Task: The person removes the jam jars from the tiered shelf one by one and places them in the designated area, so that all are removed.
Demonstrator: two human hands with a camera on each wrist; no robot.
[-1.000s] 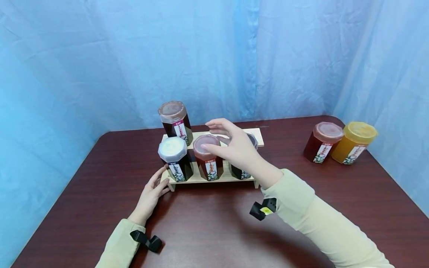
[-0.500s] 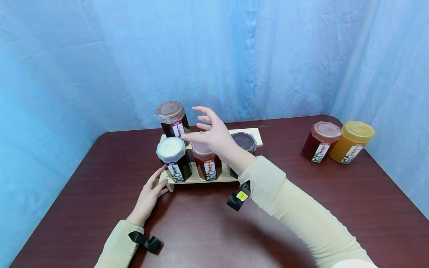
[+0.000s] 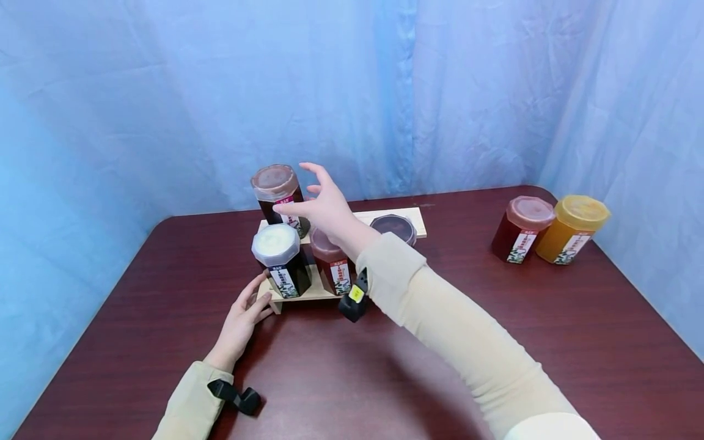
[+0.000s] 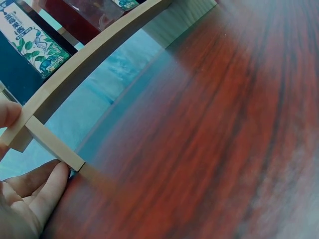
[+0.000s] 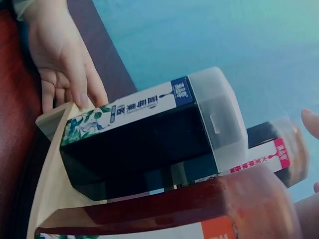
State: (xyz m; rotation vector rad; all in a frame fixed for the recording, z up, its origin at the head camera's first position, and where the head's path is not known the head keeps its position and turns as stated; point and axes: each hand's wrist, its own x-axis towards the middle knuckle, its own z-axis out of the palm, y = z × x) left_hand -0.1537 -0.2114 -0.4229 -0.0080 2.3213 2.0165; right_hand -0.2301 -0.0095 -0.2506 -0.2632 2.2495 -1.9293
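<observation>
Brown-lidded jar (image 3: 274, 179) nr R hand (image 3: 329, 209)

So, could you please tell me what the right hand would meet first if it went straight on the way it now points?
Probably the brown-lidded jar at the back left of the wooden rack; the right hand points towards it. The two overlap in the head view, so any gap is unclear.

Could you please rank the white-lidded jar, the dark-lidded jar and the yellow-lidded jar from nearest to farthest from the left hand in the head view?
1. The white-lidded jar: just beyond the left hand, at the wooden stand's left end.
2. The dark-lidded jar: toward the stand's right end.
3. The yellow-lidded jar: far right, on the table.
</observation>
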